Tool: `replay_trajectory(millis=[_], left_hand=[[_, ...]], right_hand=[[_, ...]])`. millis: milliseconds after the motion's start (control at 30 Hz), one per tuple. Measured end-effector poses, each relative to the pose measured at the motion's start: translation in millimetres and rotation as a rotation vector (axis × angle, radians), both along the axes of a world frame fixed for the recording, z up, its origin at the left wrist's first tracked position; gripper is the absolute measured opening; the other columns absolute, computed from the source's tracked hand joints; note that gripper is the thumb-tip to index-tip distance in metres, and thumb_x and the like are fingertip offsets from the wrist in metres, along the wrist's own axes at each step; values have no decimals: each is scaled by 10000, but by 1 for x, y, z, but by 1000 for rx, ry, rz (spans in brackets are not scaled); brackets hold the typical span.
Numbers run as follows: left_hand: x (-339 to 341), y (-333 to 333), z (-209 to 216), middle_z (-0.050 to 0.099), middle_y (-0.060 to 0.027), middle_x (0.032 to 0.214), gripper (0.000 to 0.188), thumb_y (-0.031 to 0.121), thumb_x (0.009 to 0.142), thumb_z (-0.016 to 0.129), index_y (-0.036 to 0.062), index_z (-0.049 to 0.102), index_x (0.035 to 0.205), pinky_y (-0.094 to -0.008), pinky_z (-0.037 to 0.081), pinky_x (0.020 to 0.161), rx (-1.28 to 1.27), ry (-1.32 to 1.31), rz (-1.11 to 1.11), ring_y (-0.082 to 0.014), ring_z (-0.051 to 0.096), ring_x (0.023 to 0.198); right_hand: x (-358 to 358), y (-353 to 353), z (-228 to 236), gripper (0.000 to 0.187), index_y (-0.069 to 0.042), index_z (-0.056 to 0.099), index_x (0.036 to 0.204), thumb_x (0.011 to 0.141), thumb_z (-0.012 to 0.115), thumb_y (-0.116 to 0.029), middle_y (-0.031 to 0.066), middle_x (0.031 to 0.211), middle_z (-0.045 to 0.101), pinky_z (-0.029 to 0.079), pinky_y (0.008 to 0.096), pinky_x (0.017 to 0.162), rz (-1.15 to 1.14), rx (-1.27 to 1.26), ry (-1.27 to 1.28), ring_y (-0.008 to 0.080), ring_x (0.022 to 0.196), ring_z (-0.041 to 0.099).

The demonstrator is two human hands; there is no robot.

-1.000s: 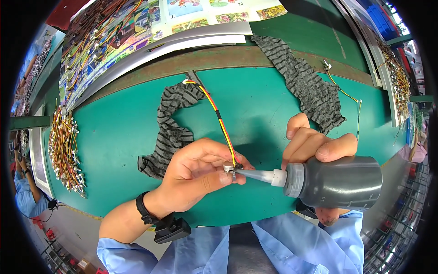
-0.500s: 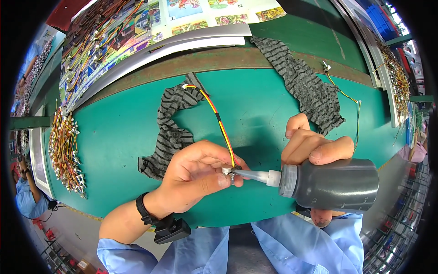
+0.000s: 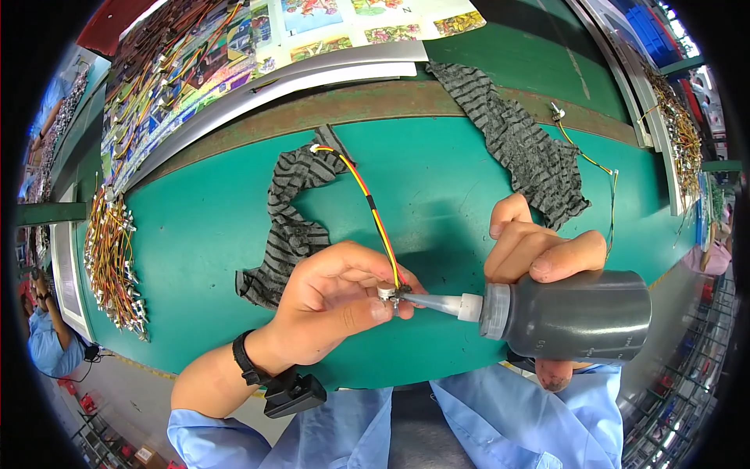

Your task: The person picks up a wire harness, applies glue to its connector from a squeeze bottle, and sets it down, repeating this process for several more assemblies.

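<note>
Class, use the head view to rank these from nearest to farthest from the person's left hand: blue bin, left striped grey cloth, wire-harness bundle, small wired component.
1. Small wired component: held in the left hand.
2. Left striped grey cloth: just beyond the hand.
3. Wire-harness bundle: well off to the left.
4. Blue bin: in the upper right background.

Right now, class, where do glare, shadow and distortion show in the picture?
Head view: pale sheen on dark bottle; head view: soft shadow on green tabletop between left hand and right hand; head view: brown strip bows under fisheye distortion.
</note>
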State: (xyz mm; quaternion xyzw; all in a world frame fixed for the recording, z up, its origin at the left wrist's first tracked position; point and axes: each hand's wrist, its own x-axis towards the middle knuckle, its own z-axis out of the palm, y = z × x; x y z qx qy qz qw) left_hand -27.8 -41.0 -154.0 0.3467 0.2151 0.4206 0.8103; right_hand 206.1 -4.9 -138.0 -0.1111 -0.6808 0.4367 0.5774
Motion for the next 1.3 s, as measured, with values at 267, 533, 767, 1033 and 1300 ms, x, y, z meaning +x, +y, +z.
replay_trajectory(millis=[267, 533, 767, 1033, 1300], left_hand=[[0, -2, -2, 606, -207, 1007, 239, -13, 865, 569, 33, 528, 1096, -361, 492, 778, 8, 9, 7, -269, 590, 938], [1, -2, 0, 611, -216, 1020, 228, -8, 875, 561, 25, 529, 1098, -367, 490, 791, -18, 7, 9, -271, 593, 945], [1, -1, 0, 614, -218, 1033, 231, -14, 875, 557, 19, 530, 1102, -376, 490, 802, -22, -8, 13, -275, 595, 956], [1, -2, 0, 614, -220, 1044, 230, -16, 878, 550, 20, 532, 1104, -382, 494, 810, -19, -7, 18, -282, 596, 982], [2, -2, -1, 614, -220, 1048, 226, -12, 883, 545, 23, 529, 1106, -376, 493, 796, -12, -17, 21, -287, 602, 978]], right_hand=[[4, 1, 0, 836, -33, 485, 1101, 603, 797, -628, 22, 697, 569, 302, 343, 680, -4, -13, -15, 139, 559, 518], [-3, -1, -2, 838, -30, 478, 1102, 610, 790, -633, 18, 691, 567, 307, 349, 677, -1, 8, 5, 137, 551, 514], [1, -1, 0, 830, -23, 487, 1090, 614, 786, -634, 15, 669, 563, 307, 347, 666, -43, -16, 8, 135, 528, 501], [-3, -3, -1, 843, -19, 483, 1098, 610, 790, -633, 18, 693, 571, 304, 346, 677, -23, -9, 20, 131, 536, 501], [0, -3, 0, 854, -18, 490, 1102, 594, 800, -630, 20, 701, 575, 301, 346, 695, -4, -47, 29, 132, 555, 510]])
